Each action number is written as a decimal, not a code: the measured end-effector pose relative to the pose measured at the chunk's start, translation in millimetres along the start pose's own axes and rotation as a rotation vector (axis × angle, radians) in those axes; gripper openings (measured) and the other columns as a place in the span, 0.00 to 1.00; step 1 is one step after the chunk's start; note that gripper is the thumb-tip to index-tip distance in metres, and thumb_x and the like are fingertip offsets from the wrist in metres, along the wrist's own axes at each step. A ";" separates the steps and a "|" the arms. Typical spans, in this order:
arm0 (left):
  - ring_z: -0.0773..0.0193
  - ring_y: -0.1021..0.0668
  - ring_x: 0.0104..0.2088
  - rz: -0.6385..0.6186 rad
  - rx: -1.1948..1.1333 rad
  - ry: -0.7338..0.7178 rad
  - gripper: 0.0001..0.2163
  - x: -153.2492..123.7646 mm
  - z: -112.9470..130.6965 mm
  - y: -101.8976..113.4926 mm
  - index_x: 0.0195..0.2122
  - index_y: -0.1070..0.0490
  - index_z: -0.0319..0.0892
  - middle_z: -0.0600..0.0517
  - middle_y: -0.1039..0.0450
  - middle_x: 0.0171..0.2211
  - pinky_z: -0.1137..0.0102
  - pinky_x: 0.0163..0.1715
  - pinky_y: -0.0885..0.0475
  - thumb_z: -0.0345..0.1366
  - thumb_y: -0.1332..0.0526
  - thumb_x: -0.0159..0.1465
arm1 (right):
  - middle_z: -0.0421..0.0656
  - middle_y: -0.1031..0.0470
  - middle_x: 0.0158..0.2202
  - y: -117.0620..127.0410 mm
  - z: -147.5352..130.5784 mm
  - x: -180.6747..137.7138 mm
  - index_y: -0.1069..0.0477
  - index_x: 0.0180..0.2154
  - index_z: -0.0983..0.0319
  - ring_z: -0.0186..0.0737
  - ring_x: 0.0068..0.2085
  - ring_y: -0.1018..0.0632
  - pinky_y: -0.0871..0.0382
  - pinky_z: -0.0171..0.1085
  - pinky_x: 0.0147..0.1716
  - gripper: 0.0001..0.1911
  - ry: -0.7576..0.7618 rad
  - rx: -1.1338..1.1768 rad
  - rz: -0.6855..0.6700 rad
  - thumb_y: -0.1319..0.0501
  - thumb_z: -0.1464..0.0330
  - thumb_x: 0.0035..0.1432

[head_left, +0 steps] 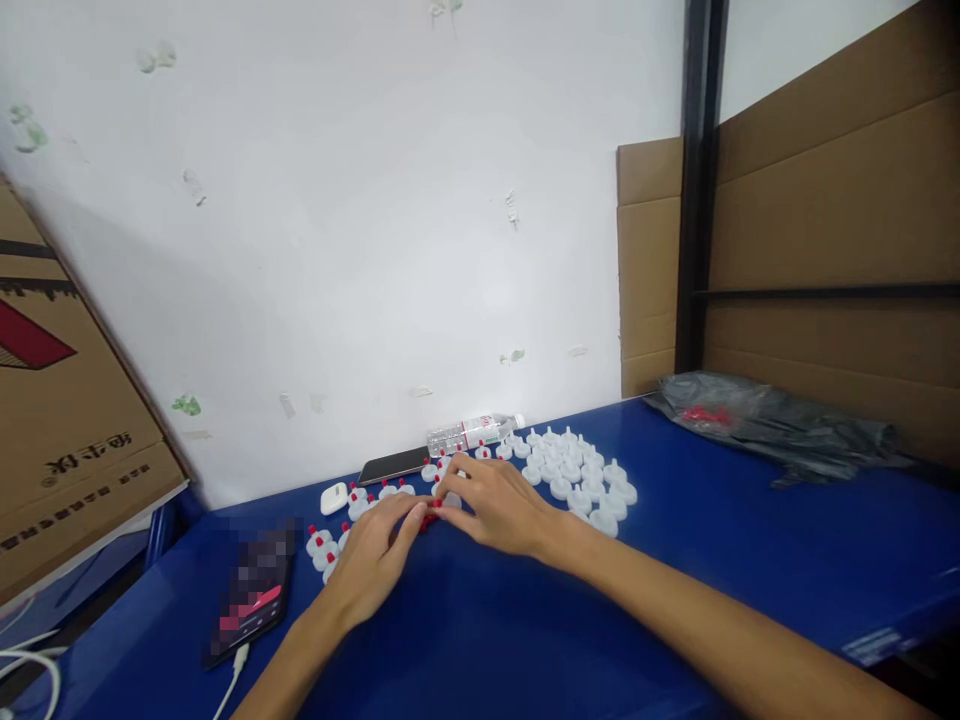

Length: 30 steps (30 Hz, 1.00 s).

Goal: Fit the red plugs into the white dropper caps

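Observation:
My left hand [379,545] and my right hand [495,503] meet at the middle of the blue table. The right thumb and fingers pinch at a small red cap [437,504], with a white nozzle lid [452,499] just behind it. My left hand is closed, its fingertips against the same spot; what they grip is hidden. Beneath the fingertips lies a little heap of loose red caps [427,522]. White nozzle lids with red tips [319,542] stand left of and behind my hands. To the right are several plain white nozzle lids [570,470].
A plastic bottle [474,433] lies against the wall beside a dark phone [394,465] and a white earbud case [334,498]. Another phone [255,590], with a cable [238,665], lies at left. A grey plastic bag [772,420] sits back right, near cardboard [832,210].

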<state>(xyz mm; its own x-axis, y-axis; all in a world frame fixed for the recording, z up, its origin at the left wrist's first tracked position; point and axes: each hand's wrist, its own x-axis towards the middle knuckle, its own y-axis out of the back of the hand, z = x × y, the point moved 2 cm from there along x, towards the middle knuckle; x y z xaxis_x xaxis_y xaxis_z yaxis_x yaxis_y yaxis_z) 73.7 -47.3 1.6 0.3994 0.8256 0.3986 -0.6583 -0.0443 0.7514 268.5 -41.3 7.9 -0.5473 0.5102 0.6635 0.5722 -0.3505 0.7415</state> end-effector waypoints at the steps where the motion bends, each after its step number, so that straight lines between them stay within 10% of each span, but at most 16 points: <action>1: 0.58 0.24 0.40 0.025 0.108 -0.033 0.18 -0.1 -2.2 1.0 0.41 0.23 0.44 0.49 0.23 0.39 0.64 0.42 0.28 0.45 0.51 0.71 | 0.43 0.23 0.40 -1.9 4.4 -0.7 0.26 0.41 0.60 0.37 0.37 0.23 0.35 0.35 0.35 0.08 -0.041 -0.016 -0.024 0.41 0.63 0.66; 7: 0.55 0.26 0.46 0.017 0.391 -0.112 0.10 1.7 -22.7 1.9 0.41 0.24 0.46 0.50 0.23 0.41 0.61 0.45 0.31 0.40 0.45 0.69 | 0.42 0.21 0.30 -16.2 23.3 -5.7 0.24 0.37 0.59 0.42 0.35 0.21 0.37 0.35 0.33 0.08 -0.197 -0.073 -0.249 0.37 0.62 0.62; 15: 0.53 0.28 0.45 -0.096 0.442 -0.103 0.09 1.0 -30.7 0.0 0.45 0.23 0.47 0.49 0.24 0.41 0.60 0.46 0.32 0.37 0.40 0.67 | 0.48 0.22 0.42 15.7 51.7 4.5 0.25 0.42 0.61 0.44 0.44 0.23 0.36 0.38 0.43 0.23 -0.391 -0.207 -0.027 0.56 0.58 0.73; 30: 0.54 0.26 0.43 -0.160 0.518 -0.074 0.10 2.6 -20.9 -6.7 0.41 0.22 0.45 0.48 0.23 0.39 0.61 0.43 0.33 0.33 0.44 0.68 | 0.50 0.23 0.50 -13.2 108.5 -4.7 0.25 0.46 0.60 0.54 0.60 0.32 0.49 0.58 0.60 0.34 -0.429 -0.139 -0.392 0.65 0.51 0.71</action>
<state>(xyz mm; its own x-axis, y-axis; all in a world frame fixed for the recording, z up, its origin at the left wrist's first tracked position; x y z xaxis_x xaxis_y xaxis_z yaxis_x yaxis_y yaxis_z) 65.9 -33.0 -13.4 0.5247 0.8039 0.2800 -0.1926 -0.2083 0.9589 329.8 46.2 -15.9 -0.3894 0.8837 0.2598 0.2765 -0.1569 0.9481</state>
